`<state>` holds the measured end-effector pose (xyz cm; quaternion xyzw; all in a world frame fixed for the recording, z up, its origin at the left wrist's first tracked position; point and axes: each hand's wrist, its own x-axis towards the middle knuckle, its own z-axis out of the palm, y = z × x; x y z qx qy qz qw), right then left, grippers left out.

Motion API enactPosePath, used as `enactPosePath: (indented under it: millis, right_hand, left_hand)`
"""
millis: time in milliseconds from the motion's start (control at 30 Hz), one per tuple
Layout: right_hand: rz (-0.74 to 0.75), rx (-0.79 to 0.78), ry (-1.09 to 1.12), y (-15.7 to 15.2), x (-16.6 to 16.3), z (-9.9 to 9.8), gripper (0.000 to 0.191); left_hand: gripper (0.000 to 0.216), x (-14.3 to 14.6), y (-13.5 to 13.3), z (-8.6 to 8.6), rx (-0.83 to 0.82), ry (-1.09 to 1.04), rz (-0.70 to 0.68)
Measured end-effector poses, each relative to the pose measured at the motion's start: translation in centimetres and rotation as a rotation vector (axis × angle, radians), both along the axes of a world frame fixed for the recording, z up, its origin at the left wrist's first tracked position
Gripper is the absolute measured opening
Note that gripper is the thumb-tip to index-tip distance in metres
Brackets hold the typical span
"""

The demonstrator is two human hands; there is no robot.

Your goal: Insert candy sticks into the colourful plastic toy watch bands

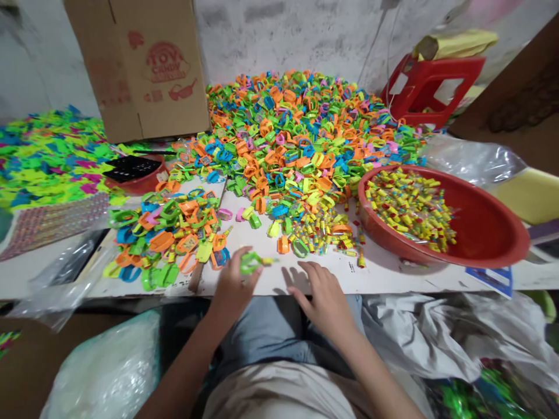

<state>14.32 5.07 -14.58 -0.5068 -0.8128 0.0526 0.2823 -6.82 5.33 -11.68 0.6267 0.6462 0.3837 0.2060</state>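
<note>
Near the table's front edge, my left hand (pixel 233 282) is closed on a green toy watch (pixel 250 263). A small yellow-capped candy tube (pixel 267 261) sticks out to the right of the watch. My right hand (pixel 318 294) holds nothing, its fingers apart and just above the white tabletop. Beyond it lies a loose heap of yellow-capped candy tubes (pixel 321 230) mixed with a few watches. On the left is a smaller pile of toy watches (pixel 174 230), some with tubes among them. A large heap of orange, green, blue and pink watches (pixel 288 128) reaches to the wall.
A red basin (pixel 484 227) on the right holds many candy tubes. A cardboard box (pixel 144 70), a small red bowl (pixel 144 183) with black pieces, and flat neon pieces (pixel 48 154) are at the left. A red stool (pixel 432 87) stands at the back right.
</note>
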Motion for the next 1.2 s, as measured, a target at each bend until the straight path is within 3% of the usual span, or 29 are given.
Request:
enactPosePath:
  millis: [100, 200, 333, 467, 633, 800, 1033, 1200]
  right_hand:
    - [-0.061, -0.006, -0.001, 1.0, 0.9, -0.8, 0.037]
    - [-0.065, -0.041, -0.044, 1.5, 1.4, -1.4, 0.031]
    - [-0.062, -0.067, -0.052, 2.0, 1.4, -2.1, 0.026]
    - [-0.097, -0.053, -0.055, 3.1, 1.6, -2.2, 0.025]
    - [-0.211, 0.005, -0.075, 4.3, 2.9, -2.1, 0.025]
    - [-0.271, 0.056, -0.065, 3.9, 5.0, -3.3, 0.025]
    - [-0.486, 0.041, -0.103, 3.1, 8.4, -4.4, 0.029]
    - [-0.499, -0.018, -0.099, 4.1, 8.1, -3.3, 0.031]
  left_hand:
    - [0.038, -3.3, 2.8, 0.2, 0.187, 0.429, 0.162]
    - [0.035, -5.5, 4.4, -0.4, 0.121, 0.715, 0.198]
    - [0.038, -5.9, 4.8, -0.9, 0.094, 0.819, 0.146]
    - [0.041, -4.2, 6.6, 0.4, 0.018, 0.823, 0.039]
    - [0.046, -2.2, 13.4, 2.1, -0.23, 0.747, 0.025]
    - [0.036, -1.7, 18.0, 1.2, -0.32, 0.594, 0.014]
    - [0.032, 0.0, 15.8, -2.3, -0.217, 0.207, -0.209]
    - [0.042, 0.8, 13.5, -4.3, -0.147, -0.113, -0.124]
